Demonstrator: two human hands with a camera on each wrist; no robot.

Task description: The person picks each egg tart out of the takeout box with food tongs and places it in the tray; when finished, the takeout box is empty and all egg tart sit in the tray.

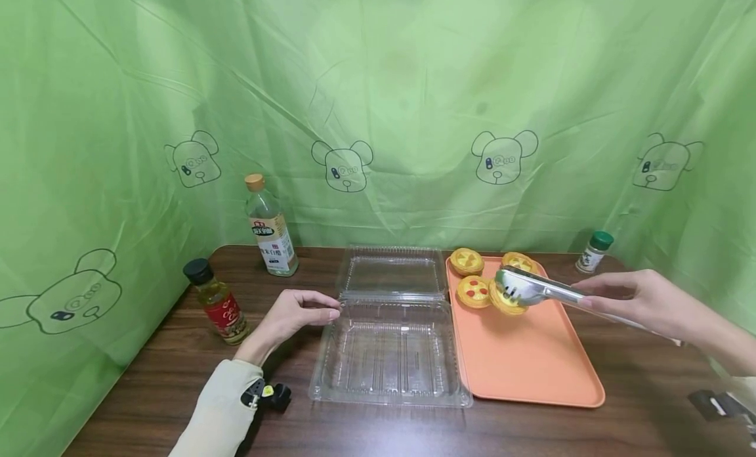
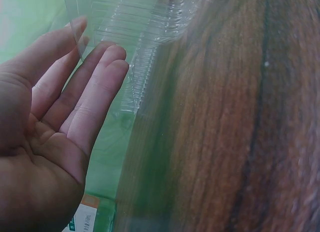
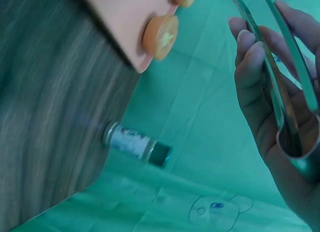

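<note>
My left hand point(image 1: 291, 318) pinches the left rim of a clear plastic clamshell box point(image 1: 392, 399) between thumb and forefinger, near its hinge. The box lies with its lid point(image 1: 392, 273) folded back. Metal tongs point(image 1: 558, 291) are in my right hand point(image 1: 652, 307), thumb on one arm and fingers on the other. Their tips close around an egg tart point(image 1: 509, 306) over an orange tray point(image 1: 531, 371); whether it is off the tray I cannot tell. Beside it sits a tart with red pieces point(image 1: 474, 291). Two more tarts, one yellow-topped point(image 1: 466, 261) and one partly hidden point(image 1: 520, 261), are at the back.
An oil bottle with a red label point(image 1: 223, 309) and a taller glass bottle with an orange cap point(image 1: 272, 237) stand on the left. A green-capped seasoning jar point(image 1: 594, 252) is behind the tray, to the right. Green cloth point(image 1: 401, 115) surrounds the dark wooden table point(image 1: 283, 424).
</note>
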